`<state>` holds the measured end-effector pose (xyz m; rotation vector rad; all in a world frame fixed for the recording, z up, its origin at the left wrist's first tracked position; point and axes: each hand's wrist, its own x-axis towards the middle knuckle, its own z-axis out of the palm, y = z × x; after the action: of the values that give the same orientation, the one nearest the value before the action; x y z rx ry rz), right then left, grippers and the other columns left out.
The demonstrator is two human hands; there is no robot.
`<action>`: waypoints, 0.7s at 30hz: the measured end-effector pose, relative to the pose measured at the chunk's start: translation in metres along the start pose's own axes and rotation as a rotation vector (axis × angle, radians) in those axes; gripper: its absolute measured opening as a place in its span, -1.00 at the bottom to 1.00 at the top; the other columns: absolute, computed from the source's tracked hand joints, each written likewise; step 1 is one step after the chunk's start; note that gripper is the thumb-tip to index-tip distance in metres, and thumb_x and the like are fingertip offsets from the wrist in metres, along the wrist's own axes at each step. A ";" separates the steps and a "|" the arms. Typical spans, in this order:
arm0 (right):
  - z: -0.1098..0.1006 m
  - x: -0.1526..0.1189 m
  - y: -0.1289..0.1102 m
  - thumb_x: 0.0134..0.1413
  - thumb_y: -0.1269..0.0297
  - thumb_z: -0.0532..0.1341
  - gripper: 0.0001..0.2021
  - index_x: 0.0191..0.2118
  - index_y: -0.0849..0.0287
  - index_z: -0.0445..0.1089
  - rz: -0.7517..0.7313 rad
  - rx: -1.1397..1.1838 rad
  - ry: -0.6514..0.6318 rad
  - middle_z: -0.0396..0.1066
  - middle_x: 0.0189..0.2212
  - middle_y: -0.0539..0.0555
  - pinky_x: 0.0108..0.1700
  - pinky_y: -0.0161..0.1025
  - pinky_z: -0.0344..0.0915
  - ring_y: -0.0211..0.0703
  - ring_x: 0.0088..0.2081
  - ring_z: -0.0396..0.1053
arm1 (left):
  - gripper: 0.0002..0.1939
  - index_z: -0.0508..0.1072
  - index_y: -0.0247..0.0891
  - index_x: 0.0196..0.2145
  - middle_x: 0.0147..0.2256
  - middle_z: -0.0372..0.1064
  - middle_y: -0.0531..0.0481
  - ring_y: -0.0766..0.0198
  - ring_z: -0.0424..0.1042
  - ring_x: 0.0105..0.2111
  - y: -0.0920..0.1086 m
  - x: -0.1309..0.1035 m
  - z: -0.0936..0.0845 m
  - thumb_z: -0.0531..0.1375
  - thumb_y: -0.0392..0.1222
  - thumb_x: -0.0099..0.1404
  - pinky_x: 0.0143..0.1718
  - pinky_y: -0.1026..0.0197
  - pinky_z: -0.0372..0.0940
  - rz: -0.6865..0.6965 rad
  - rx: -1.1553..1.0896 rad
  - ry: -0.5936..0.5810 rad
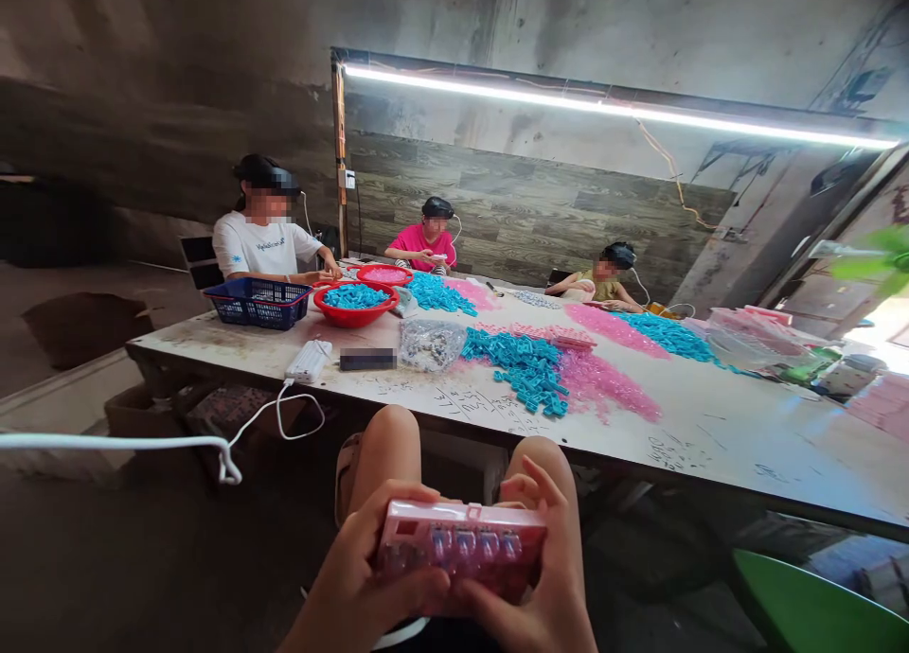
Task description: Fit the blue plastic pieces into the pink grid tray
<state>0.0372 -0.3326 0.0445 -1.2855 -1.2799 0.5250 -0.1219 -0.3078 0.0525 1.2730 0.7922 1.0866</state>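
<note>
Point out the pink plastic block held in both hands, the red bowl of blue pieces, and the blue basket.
Pink plastic block (461,549): head view, middle of its front face.
Red round bowl (355,314): head view, near outer wall.
Blue mesh basket (259,308): head view, front wall.

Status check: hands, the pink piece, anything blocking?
Left hand and right hand both in a grip on the pink plastic block, held over the lap. Table with blue and pink parts lies ahead, apart. Nothing blocking.

left hand (362,577) and right hand (550,577) grip a pink plastic block (460,549) above bare knees; beyond, a table (710,435) strewn with blue and pink pieces (529,364).
</note>
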 end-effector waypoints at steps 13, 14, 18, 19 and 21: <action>-0.004 0.002 0.004 -0.32 0.13 0.34 -0.15 0.13 0.14 -0.06 0.002 -0.101 -0.020 0.20 -0.05 0.20 -0.17 -0.10 0.31 0.13 -0.06 0.26 | -0.55 0.29 -0.24 -0.05 0.01 0.27 -0.19 0.00 0.26 0.00 -0.004 0.001 -0.004 0.22 -0.05 0.12 0.00 0.02 0.20 0.028 -0.221 -0.197; -0.004 0.002 0.005 -0.34 0.13 0.35 -0.13 0.14 0.15 -0.06 0.011 -0.090 -0.028 0.21 -0.06 0.19 -0.16 -0.10 0.31 0.13 -0.08 0.27 | -0.56 0.29 -0.23 -0.05 0.01 0.27 -0.19 0.01 0.26 0.01 -0.004 0.001 -0.004 0.22 -0.06 0.13 0.01 0.02 0.19 0.030 -0.220 -0.207; -0.005 0.003 0.010 -0.37 0.13 0.36 -0.12 0.13 0.14 -0.03 0.022 -0.079 -0.024 0.23 -0.08 0.18 -0.14 -0.09 0.31 0.12 -0.09 0.29 | -0.55 0.28 -0.21 -0.04 0.03 0.25 -0.19 0.00 0.22 0.04 -0.010 0.003 -0.004 0.23 -0.07 0.12 0.04 0.01 0.16 0.038 -0.200 -0.196; -0.005 0.003 0.011 -0.37 0.13 0.36 -0.13 0.13 0.14 -0.02 0.026 -0.071 -0.020 0.24 -0.08 0.18 -0.14 -0.09 0.32 0.12 -0.09 0.29 | -0.53 0.28 -0.21 -0.04 0.04 0.25 -0.18 0.00 0.22 0.04 -0.011 0.004 -0.004 0.24 -0.07 0.11 0.04 0.01 0.16 0.042 -0.197 -0.195; -0.005 0.004 0.015 -0.35 0.12 0.36 -0.14 0.13 0.13 -0.02 0.034 -0.047 -0.021 0.25 -0.09 0.19 -0.17 -0.09 0.34 0.12 -0.11 0.31 | -0.52 0.27 -0.20 -0.05 0.04 0.24 -0.18 -0.01 0.23 0.03 -0.011 0.005 -0.003 0.26 -0.08 0.08 0.02 0.01 0.17 0.055 -0.196 -0.207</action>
<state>0.0478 -0.3268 0.0338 -1.3464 -1.2963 0.5368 -0.1209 -0.3012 0.0416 1.2223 0.4852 1.0306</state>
